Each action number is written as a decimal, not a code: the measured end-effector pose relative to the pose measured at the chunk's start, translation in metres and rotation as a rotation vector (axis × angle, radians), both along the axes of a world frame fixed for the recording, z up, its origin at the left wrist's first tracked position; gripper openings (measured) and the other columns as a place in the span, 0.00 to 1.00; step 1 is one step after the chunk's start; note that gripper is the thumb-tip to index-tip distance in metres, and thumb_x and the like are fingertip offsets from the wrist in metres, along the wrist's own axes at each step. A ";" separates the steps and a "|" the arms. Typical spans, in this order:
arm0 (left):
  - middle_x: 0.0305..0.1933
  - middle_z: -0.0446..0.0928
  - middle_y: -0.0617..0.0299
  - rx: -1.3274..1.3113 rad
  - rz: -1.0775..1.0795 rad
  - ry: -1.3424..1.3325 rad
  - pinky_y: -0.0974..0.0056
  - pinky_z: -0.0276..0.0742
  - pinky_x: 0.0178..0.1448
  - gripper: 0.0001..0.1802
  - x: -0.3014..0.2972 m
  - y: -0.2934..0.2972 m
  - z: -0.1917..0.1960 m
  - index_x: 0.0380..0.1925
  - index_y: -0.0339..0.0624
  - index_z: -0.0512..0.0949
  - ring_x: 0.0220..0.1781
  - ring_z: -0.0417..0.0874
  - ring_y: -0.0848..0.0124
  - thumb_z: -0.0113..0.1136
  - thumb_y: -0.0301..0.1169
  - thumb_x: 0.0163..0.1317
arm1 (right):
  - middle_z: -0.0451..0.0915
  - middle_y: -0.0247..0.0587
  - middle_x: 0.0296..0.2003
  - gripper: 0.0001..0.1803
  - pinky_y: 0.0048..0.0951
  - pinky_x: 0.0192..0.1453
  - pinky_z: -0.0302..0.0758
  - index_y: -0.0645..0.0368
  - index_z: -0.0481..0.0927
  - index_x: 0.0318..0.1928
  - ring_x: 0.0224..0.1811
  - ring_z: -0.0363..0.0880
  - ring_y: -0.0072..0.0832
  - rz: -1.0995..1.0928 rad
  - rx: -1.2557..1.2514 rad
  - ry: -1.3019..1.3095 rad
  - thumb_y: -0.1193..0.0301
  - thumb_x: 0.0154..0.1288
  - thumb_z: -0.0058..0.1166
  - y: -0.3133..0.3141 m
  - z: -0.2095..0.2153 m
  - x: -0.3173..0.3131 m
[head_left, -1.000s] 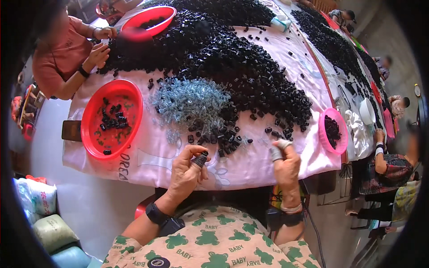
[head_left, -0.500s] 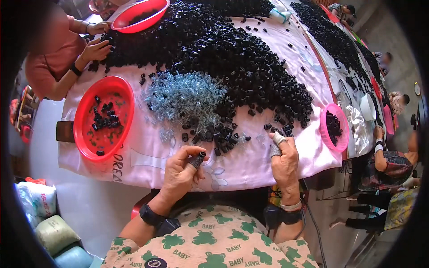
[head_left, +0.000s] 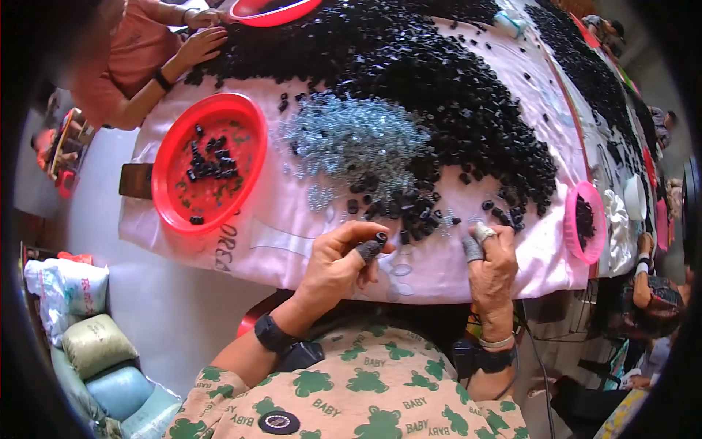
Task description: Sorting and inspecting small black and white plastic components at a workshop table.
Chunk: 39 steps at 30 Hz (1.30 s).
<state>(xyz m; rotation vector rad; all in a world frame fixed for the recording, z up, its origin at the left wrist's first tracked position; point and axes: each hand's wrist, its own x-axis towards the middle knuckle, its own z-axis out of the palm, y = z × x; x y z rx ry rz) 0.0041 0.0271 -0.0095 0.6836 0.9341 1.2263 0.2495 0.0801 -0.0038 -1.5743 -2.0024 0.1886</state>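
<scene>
My left hand (head_left: 338, 262) is closed, thumb and forefinger pinching a small black hollow plastic part (head_left: 380, 238) just above the cloth. The thumb wears a dark wrap. To its right, my right hand (head_left: 494, 271) has its wrapped thumb and forefinger close together over the cloth; whatever is between them is too small to make out. Between and beyond both hands lie loose black plastic parts (head_left: 418, 219), with a heap of clear bluish coil springs (head_left: 355, 143) behind them. A few springs (head_left: 444, 221) lie just left of my right fingertips.
A red basin (head_left: 164, 205) holding some black parts stands at left, and a pink basin (head_left: 596, 241) with black pieces at right. A large black heap (head_left: 468, 95) covers the far table. A co-worker's hand (head_left: 203, 45) touches it at far left. Stuffed sacks (head_left: 99, 344) lie on the floor.
The whole view has shifted, so the table sits farther right and higher in it. My left hand keeps its pinch on the black part. My right fingers have drawn together near the springs.
</scene>
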 end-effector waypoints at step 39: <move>0.41 0.82 0.50 -0.040 -0.198 -0.255 0.76 0.72 0.27 0.11 0.003 -0.009 0.007 0.46 0.38 0.73 0.27 0.81 0.74 0.57 0.28 0.65 | 0.76 0.41 0.36 0.11 0.28 0.36 0.74 0.61 0.79 0.44 0.32 0.78 0.30 0.083 -0.176 0.231 0.80 0.60 0.54 -0.011 0.012 0.004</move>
